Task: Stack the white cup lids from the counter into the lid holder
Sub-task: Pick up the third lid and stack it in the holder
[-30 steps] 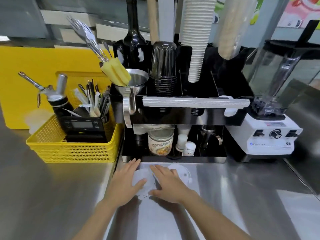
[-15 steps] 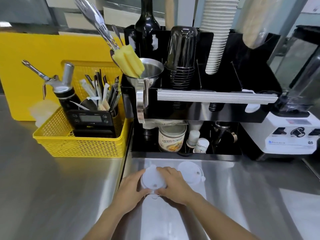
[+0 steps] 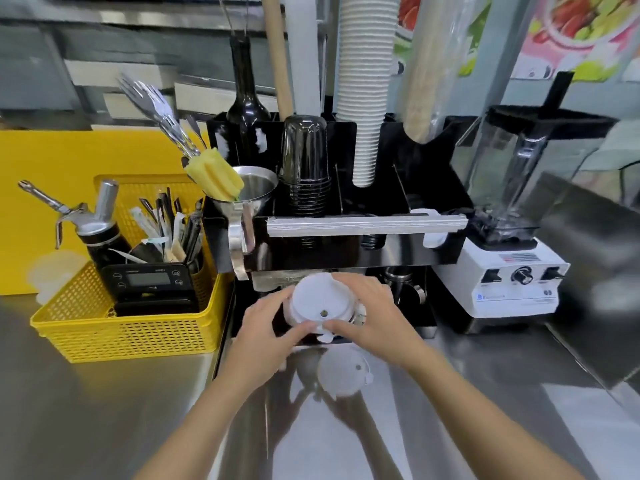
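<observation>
White lids (image 3: 320, 306) sit pinched between your two hands, raised off the counter in front of the black organizer (image 3: 346, 244). Your left hand (image 3: 266, 327) grips their left edge, your right hand (image 3: 375, 313) their right. Another lid (image 3: 343, 372) lies on the counter directly below, nearer you.
</observation>
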The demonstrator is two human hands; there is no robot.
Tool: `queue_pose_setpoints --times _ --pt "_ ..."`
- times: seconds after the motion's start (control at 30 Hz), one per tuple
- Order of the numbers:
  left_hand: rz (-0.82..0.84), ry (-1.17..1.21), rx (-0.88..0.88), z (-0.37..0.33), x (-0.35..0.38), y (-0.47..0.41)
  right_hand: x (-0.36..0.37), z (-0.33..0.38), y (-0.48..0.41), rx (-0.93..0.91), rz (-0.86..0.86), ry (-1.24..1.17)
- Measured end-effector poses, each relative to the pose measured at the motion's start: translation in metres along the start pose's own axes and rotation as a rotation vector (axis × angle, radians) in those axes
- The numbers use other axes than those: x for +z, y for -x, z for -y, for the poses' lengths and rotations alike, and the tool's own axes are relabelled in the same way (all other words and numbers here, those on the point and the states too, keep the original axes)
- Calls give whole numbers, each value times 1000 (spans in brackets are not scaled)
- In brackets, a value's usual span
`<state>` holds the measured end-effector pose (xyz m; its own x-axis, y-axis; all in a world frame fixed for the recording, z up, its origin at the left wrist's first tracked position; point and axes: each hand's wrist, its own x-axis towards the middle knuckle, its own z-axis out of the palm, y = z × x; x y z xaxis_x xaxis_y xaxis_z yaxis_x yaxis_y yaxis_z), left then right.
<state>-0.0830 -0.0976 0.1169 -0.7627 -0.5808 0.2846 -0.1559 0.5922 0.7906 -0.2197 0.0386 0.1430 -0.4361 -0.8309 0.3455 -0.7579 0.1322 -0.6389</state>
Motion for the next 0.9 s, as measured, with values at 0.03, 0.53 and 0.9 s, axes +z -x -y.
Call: queue_pose_setpoints --times 0.03,0.53,0.9 --pt "1 0 26 -10 1 -8 -12 1 -2 -2 -22 6" --pt "96 -80 387 -146 42 -150 -178 -32 -55 73 -253 76" --pt "161 -207 369 -144 79 -205 -201 -81 -91 181 -181 144"
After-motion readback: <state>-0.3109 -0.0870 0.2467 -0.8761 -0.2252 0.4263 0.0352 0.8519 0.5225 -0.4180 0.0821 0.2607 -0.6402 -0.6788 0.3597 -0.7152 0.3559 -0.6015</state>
